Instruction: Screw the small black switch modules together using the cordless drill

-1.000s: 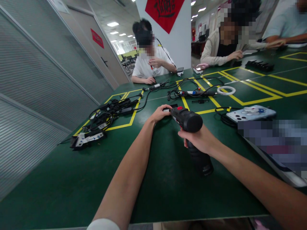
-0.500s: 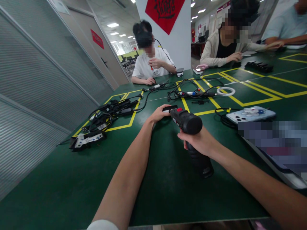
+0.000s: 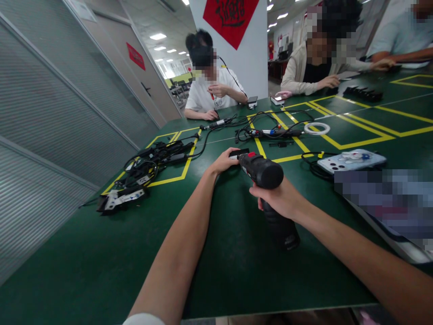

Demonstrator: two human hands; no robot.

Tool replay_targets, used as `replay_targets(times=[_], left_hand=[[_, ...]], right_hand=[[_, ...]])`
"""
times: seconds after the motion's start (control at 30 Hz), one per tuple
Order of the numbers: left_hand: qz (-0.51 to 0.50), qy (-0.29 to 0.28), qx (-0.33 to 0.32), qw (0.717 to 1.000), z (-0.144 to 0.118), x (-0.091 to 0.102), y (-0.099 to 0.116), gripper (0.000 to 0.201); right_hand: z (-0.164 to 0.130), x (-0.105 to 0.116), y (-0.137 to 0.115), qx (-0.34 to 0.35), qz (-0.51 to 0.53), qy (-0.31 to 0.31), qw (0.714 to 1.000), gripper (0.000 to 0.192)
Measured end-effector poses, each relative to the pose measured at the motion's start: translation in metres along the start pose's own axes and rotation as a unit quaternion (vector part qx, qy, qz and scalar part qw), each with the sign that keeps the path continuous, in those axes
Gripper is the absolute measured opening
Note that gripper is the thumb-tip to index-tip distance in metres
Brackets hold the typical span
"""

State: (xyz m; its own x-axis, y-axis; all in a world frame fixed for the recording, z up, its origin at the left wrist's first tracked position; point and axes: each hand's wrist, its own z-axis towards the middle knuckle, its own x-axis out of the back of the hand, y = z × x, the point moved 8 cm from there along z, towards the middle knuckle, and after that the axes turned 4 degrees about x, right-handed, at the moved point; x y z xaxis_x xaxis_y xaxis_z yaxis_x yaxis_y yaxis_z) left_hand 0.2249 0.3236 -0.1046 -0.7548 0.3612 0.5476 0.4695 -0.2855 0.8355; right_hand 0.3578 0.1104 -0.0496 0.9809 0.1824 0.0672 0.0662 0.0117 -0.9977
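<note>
While I watch from afar through the head view, I see my right hand (image 3: 279, 195) wrapped around the grip of a black power drill (image 3: 264, 171), its fingers closed on the handle and the nose tipped away from me. The left hand (image 3: 223, 161) rests on the green table (image 3: 101, 266), its fingers narrow around a small dark piece (image 3: 242, 152) that lies just at the drill's nose; whether the two touch, I cannot tell. Off to the left I have a heap of black cables (image 3: 145, 164) with a white bracket (image 3: 123, 198) at its near end. Beyond the hands lies a corded tool (image 3: 280, 133), near a white ring (image 3: 317, 128). On the right I see a phone (image 3: 352, 161) just behind a blurred flat item (image 3: 385, 203), and across the table sits a person in a white shirt (image 3: 230, 88), one hand raised
</note>
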Motion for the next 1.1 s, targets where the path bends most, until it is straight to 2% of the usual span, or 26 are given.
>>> replay_targets(times=[0.83,1.1], left_hand=[[0.011,0.010,-0.013,1.000,0.0012,0.0017,-0.0039,0.064],[-0.003,0.005,-0.002,1.000,0.0022,0.0008,-0.0061,0.065]], right_hand=[[0.0017,-0.0017,0.0017,0.016,0.013,-0.008,1.000,0.024],[-0.0005,0.0010,-0.0011,0.002,-0.003,-0.002,1.000,0.023]])
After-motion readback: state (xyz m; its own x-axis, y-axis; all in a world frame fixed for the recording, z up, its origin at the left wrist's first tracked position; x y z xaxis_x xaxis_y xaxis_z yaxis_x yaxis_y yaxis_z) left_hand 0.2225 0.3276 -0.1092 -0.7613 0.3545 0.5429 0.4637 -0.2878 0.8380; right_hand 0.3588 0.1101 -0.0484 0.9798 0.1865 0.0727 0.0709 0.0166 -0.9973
